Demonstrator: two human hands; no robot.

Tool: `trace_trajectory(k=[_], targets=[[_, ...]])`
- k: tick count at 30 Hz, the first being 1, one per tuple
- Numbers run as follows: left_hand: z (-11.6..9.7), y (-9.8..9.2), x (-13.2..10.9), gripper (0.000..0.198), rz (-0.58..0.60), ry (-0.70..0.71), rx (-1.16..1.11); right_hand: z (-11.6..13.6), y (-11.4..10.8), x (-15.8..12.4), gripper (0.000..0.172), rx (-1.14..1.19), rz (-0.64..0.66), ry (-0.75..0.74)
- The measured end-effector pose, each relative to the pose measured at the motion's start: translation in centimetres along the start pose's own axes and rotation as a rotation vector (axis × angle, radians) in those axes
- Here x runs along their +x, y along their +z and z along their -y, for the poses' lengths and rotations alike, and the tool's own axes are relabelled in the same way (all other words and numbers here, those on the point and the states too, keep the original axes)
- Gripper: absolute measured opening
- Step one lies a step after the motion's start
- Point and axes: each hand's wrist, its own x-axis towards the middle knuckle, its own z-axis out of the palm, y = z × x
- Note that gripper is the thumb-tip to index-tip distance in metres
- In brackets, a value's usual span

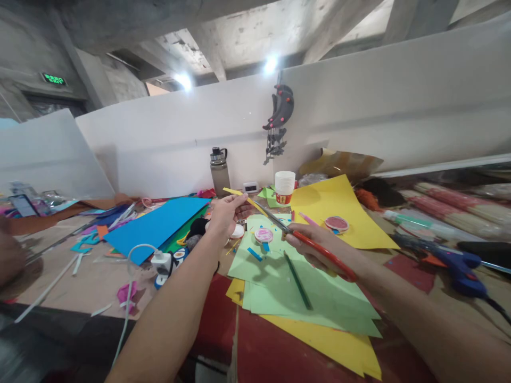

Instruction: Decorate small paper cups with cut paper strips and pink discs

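My left hand point(229, 213) pinches a narrow yellow paper strip point(233, 192) above the work table. In my right hand point(315, 239) is a pair of scissors point(319, 254) with red handles, its blades pointing up and left to the strip's lower end. Whether the blades touch the strip I cannot tell for sure. Below the hands lie light green paper sheets point(255, 271), with a dark green pencil point(298, 282) and blue paper scraps point(254, 254) on them. A round disc with a pink and white top point(264, 235) sits just under the blades.
Yellow card point(339, 207) lies right, holding a reddish disc point(336, 224). Stacked paper cups point(285, 186) and a grey bottle point(220, 173) stand behind. Blue card point(159, 223) and a white plug with cable point(160, 260) are left. A blue glue gun point(459, 271) lies far right.
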Motion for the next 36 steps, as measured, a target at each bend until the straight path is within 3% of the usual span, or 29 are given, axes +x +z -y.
trace_trajectory(k=[26, 36], targets=[[0.2, -0.4, 0.4, 0.01, -0.023, -0.017, 0.0, -0.9, 0.2, 0.3, 0.041, 0.074, 0.005, 0.041], [0.0, -0.4, 0.3, 0.011, -0.007, -0.02, -0.021, 0.0, 0.1, 0.1, 0.037, 0.033, 0.018, 0.085]])
